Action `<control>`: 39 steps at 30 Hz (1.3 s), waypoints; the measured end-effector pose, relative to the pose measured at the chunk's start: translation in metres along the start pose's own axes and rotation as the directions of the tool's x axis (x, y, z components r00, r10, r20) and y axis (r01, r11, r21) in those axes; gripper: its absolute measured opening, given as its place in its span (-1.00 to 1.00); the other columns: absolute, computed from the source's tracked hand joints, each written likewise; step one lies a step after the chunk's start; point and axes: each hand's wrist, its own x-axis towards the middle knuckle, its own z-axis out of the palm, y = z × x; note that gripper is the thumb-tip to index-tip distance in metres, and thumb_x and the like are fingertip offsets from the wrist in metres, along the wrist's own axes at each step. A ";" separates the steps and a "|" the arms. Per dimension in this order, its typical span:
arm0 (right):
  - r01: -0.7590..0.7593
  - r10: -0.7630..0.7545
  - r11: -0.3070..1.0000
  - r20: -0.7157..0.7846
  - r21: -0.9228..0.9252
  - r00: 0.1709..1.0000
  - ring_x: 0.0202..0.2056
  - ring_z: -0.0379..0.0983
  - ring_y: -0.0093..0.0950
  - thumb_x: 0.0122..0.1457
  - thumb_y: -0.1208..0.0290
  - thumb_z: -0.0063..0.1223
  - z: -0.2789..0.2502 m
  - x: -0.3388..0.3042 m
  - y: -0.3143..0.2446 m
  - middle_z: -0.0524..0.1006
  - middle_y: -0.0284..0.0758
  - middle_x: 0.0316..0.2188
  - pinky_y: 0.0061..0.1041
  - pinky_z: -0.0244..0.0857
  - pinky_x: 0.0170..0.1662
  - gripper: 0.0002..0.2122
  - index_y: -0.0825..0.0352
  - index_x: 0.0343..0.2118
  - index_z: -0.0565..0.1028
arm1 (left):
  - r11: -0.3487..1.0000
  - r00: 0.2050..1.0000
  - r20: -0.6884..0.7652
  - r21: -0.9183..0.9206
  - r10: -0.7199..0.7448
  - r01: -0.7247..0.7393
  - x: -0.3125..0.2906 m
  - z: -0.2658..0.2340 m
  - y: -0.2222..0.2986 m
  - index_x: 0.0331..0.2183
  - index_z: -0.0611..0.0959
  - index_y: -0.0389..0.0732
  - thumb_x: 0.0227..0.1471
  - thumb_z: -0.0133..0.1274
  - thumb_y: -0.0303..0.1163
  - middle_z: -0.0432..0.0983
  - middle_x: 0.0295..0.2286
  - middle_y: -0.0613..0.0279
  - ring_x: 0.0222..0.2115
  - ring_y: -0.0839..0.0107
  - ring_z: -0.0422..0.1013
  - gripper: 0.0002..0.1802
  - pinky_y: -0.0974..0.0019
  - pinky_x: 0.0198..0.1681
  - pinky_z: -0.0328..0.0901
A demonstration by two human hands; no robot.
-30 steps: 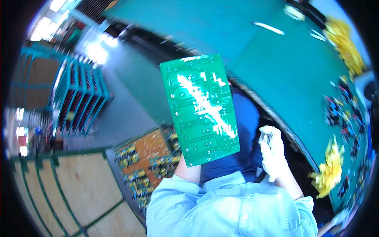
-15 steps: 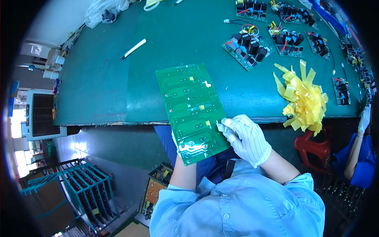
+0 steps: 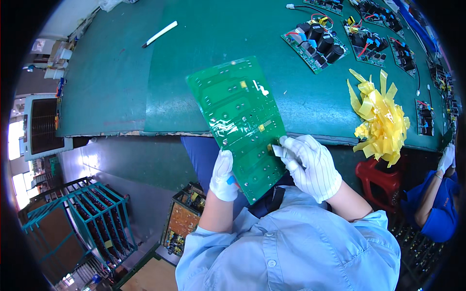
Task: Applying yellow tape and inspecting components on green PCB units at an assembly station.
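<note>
A large green circuit board [image 3: 228, 106] is held tilted over the table's front edge, its solder side in view. My left hand [image 3: 224, 178], in a white glove, grips the board by its left edge, with some fingers hidden behind it. Small yellow tape squares [image 3: 261, 128] stick to the board's face. Close to the board's right edge, my right hand [image 3: 314, 167], in a striped white glove, pinches a small flat grey piece [image 3: 278, 151]. That piece lies near a yellow square on the lower half; whether it touches the board I cannot tell.
A bunch of yellow tape strips [image 3: 381, 119] hangs at the table's right front edge. Several assembled boards [image 3: 318, 46] lie at the back right, a white-handled cutter [image 3: 160, 34] at the back left. A red stool [image 3: 377, 182] and another person's gloved hand [image 3: 445, 157] are on the right.
The board has turned and tilted, and my left hand has come into fuller view at its left edge. My right hand still pinches the grey piece near the right edge. The view has shifted slightly.
</note>
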 end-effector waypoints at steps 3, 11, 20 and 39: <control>-0.053 0.054 0.997 0.020 -0.047 0.998 -0.29 0.50 -0.21 0.06 0.49 0.16 0.005 -0.016 0.005 0.56 -0.20 -0.27 -0.28 0.42 -0.24 -0.67 0.38 -0.08 0.49 | 0.979 0.997 -0.060 -0.197 0.046 -0.057 -0.005 -0.001 -0.020 0.14 0.39 -0.27 0.12 0.02 0.06 0.46 0.02 0.02 -0.02 0.16 0.47 -0.27 0.08 0.04 0.40; 0.033 -0.032 0.992 0.010 -0.120 0.999 -0.35 0.50 -0.25 0.02 0.47 0.18 0.003 -0.015 -0.004 0.52 -0.23 -0.35 -0.35 0.41 -0.36 -0.73 0.32 -0.17 0.53 | 0.979 0.983 -0.143 -0.151 0.115 -0.136 -0.001 0.007 -0.016 0.16 0.41 -0.04 0.18 -0.09 0.07 0.43 0.06 0.16 0.02 0.15 0.42 -0.38 -0.02 0.07 0.36; -0.105 0.108 0.982 0.015 -0.156 0.994 -0.40 0.46 -0.27 0.02 0.49 0.16 0.002 -0.016 -0.019 0.45 -0.26 -0.44 -0.33 0.37 -0.42 -0.73 0.32 -0.17 0.53 | 0.940 0.984 -0.176 -0.333 0.018 -0.077 -0.007 0.025 -0.038 0.07 0.47 -0.23 0.20 -0.18 0.08 0.53 -0.09 0.05 -0.14 0.23 0.52 -0.37 0.15 -0.08 0.45; -0.158 0.165 0.967 0.014 -0.201 0.986 -0.40 0.46 -0.25 0.03 0.51 0.13 0.002 -0.020 -0.021 0.46 -0.25 -0.42 -0.33 0.35 -0.41 -0.74 0.33 -0.17 0.51 | 0.860 0.999 0.014 -0.509 0.052 -0.037 -0.005 0.030 -0.046 0.14 0.41 -0.20 0.10 -0.20 0.18 0.48 -0.02 0.02 -0.08 0.13 0.49 -0.23 0.06 -0.05 0.44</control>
